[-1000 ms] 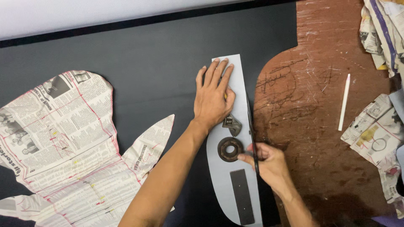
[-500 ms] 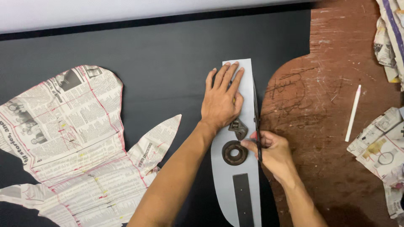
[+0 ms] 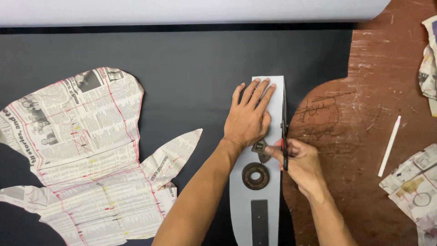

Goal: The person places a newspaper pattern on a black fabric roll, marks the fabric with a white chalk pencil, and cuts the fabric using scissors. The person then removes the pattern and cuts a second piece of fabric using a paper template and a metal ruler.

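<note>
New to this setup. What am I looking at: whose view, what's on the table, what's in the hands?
One camera, worn on a person's head, looks down at their own bare hands. The left hand presses flat on a grey paper template lying on black sheet material spread over a worn brown table. The right hand holds scissors along the template's right edge. A metal ring, a small wrench and a dark flat bar rest on the template. At left lies a newspaper pattern; at right, a white stick.
</note>
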